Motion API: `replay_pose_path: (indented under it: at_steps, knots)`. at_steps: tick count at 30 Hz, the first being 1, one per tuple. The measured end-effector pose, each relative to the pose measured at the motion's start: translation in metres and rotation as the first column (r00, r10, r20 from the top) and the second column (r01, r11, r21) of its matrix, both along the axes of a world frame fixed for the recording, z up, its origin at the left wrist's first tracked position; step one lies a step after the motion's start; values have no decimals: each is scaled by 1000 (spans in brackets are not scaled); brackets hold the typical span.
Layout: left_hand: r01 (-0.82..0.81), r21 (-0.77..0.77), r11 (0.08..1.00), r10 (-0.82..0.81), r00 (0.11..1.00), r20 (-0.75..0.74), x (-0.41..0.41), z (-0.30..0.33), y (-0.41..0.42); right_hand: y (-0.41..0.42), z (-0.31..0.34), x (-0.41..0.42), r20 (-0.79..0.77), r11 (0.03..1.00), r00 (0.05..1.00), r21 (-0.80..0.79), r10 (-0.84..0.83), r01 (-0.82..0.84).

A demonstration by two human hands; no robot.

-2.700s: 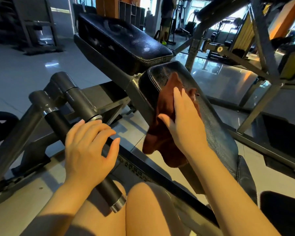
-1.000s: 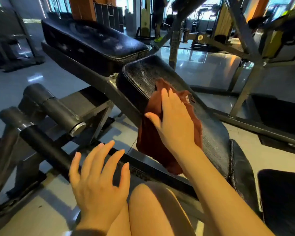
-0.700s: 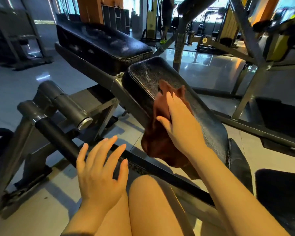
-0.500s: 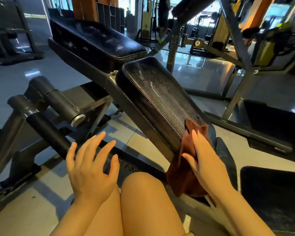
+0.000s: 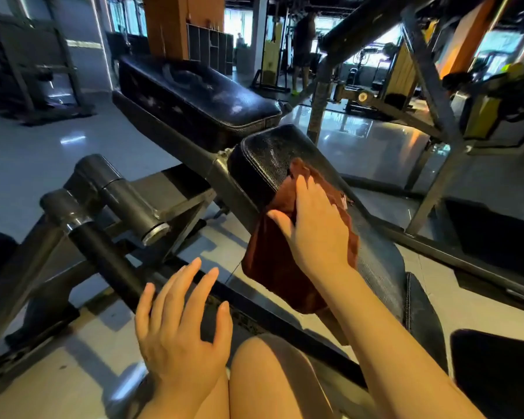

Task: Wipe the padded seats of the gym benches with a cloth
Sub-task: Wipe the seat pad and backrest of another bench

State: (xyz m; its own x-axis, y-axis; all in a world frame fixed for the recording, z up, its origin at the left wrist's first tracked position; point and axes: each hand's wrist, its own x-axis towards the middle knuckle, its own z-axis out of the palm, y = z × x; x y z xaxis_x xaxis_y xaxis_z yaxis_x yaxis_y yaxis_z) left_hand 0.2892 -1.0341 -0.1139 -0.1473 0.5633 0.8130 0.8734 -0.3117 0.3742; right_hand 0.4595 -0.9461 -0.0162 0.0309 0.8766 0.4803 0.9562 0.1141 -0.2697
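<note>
A black padded seat (image 5: 273, 152) slopes down toward me at the middle of the view. A longer black back pad (image 5: 200, 92) continues beyond it. My right hand (image 5: 313, 228) presses a rust-brown cloth (image 5: 276, 267) flat onto the seat's upper half, fingers straight. Part of the cloth hangs over the seat's left edge. My left hand (image 5: 182, 328) hovers above my knee with fingers spread, holding nothing.
The bench's dark roller bars (image 5: 118, 201) and steel frame stand at left over a shiny tiled floor. Another machine's frame (image 5: 436, 86) rises at right, with a black pad (image 5: 496, 373) at lower right. A person stands far back.
My right hand slid the cloth down to the seat's low end, then back up to its upper half. My left hand left the roller bar and now hovers.
</note>
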Motion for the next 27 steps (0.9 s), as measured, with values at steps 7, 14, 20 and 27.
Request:
replay_pose_path:
  at_steps: [7,14,20,27]
  knots:
    - [45,-24,999,-45,999,0,-3,3,-1,46,42,-46,33,991,993,58,116,-118]
    - [66,-79,995,-69,997,-38,-6,2,-3,1,12,-12,-51,990,989,38,137,-135]
    - [72,-68,995,-76,995,-65,-8,-1,-3,-55,-34,41,-118,998,993,-63,9,-17]
    - [92,-92,992,-102,988,-113,-6,2,-10,-114,-78,96,-196,968,968,-227,-157,111]
